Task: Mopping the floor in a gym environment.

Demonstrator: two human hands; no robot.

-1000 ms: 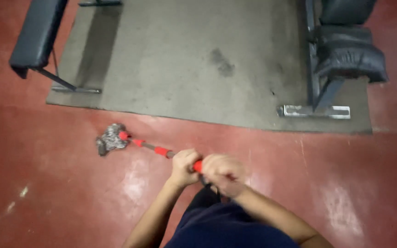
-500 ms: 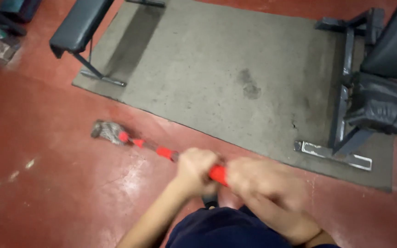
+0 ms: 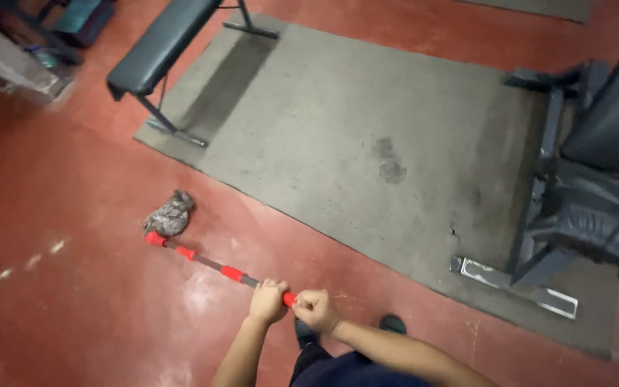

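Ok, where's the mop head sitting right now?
In the head view the grey mop head lies on the red floor, left of centre, just off the near corner of the grey mat by the black bench.

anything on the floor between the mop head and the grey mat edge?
No. In the head view, only bare red floor separates the grey mop head from the grey mat.
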